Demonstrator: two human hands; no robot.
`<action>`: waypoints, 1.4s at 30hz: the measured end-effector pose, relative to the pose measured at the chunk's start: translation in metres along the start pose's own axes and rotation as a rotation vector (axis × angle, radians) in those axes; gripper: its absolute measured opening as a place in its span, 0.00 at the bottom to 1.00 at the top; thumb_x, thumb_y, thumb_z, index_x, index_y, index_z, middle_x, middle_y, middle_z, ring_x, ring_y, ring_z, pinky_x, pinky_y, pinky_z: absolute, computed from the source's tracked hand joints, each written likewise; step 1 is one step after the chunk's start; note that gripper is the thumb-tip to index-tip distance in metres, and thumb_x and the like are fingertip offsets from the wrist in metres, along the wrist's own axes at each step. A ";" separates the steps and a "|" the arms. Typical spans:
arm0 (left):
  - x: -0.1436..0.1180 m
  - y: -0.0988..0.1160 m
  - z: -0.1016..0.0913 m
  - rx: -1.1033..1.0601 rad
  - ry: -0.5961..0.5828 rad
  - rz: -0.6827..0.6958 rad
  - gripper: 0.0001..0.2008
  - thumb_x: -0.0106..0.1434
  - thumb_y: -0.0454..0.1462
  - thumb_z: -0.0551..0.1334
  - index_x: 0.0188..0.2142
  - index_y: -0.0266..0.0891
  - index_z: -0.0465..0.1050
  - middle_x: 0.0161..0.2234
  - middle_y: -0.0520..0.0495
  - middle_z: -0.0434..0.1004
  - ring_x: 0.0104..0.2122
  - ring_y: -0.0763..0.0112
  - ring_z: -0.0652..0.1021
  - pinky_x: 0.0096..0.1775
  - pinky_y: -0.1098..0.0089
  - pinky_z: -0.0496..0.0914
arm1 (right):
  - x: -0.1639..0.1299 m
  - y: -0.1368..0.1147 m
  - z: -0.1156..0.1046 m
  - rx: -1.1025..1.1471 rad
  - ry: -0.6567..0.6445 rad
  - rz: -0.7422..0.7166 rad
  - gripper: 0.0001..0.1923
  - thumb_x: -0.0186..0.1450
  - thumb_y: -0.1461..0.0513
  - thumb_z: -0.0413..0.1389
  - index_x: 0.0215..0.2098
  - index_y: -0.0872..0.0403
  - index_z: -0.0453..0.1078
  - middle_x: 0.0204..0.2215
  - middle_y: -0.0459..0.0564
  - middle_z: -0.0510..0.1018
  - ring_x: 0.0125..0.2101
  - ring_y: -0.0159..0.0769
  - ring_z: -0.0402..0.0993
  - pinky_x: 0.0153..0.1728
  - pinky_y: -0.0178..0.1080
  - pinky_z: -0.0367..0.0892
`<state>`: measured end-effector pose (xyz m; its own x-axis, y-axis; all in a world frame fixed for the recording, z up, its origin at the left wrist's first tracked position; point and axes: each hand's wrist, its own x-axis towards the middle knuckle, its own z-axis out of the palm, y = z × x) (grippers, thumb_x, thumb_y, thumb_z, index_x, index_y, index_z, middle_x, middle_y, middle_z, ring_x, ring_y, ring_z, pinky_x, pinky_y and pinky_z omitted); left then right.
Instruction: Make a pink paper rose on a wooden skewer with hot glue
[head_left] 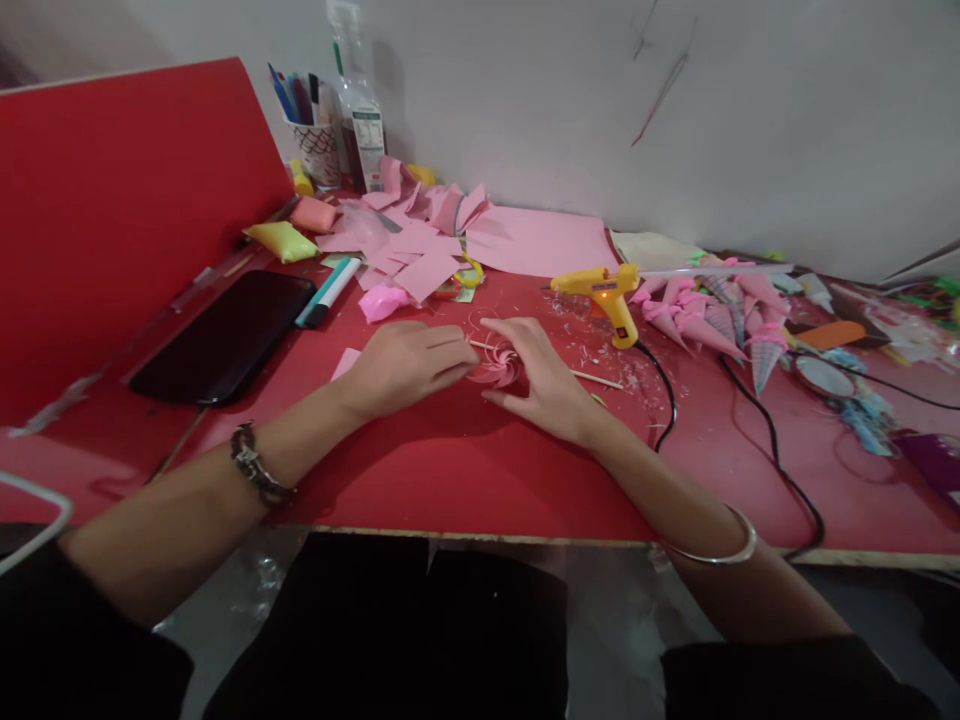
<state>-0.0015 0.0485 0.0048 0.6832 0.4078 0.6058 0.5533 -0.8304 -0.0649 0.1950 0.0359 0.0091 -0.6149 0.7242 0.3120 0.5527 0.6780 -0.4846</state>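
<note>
A small pink paper flower with curled, swirling petals is between my two hands, just above the red tabletop. My left hand has its fingers pressed together, their tips pinching the flower's left edge. Curved around the other side, my right hand holds the flower between thumb and fingers. Thin pale sticks lie on the table behind and beside the right hand. A yellow hot glue gun with a glowing light stands beyond that hand. Partly under the left wrist is a pink paper piece.
Pink paper sheets and scraps cover the back. At left are a black phone, markers and an upright red board. Pink paper cones heap at right, near a black cable. A bottle stands behind.
</note>
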 end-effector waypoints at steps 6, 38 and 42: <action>0.001 0.002 0.001 0.028 -0.003 -0.020 0.13 0.63 0.38 0.49 0.27 0.38 0.68 0.23 0.52 0.72 0.23 0.77 0.71 0.24 0.75 0.60 | 0.000 0.001 0.000 -0.021 0.038 -0.025 0.24 0.59 0.62 0.51 0.52 0.50 0.51 0.45 0.53 0.62 0.47 0.40 0.59 0.50 0.48 0.56; 0.000 0.001 0.000 -0.179 0.005 -0.186 0.11 0.60 0.41 0.53 0.35 0.39 0.71 0.29 0.49 0.72 0.29 0.76 0.71 0.29 0.77 0.64 | 0.001 -0.002 0.000 -0.042 0.093 -0.003 0.19 0.58 0.61 0.51 0.47 0.52 0.54 0.41 0.52 0.66 0.42 0.39 0.64 0.44 0.45 0.60; 0.000 0.000 0.000 -0.206 -0.030 -0.159 0.11 0.60 0.41 0.53 0.35 0.38 0.71 0.28 0.49 0.71 0.27 0.77 0.70 0.29 0.77 0.64 | 0.001 -0.003 -0.001 -0.041 0.080 -0.005 0.20 0.58 0.62 0.51 0.47 0.52 0.55 0.40 0.52 0.67 0.42 0.39 0.64 0.44 0.45 0.60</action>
<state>-0.0014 0.0483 0.0046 0.6105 0.5481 0.5717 0.5484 -0.8134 0.1942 0.1930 0.0342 0.0114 -0.5715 0.7275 0.3795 0.5735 0.6849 -0.4494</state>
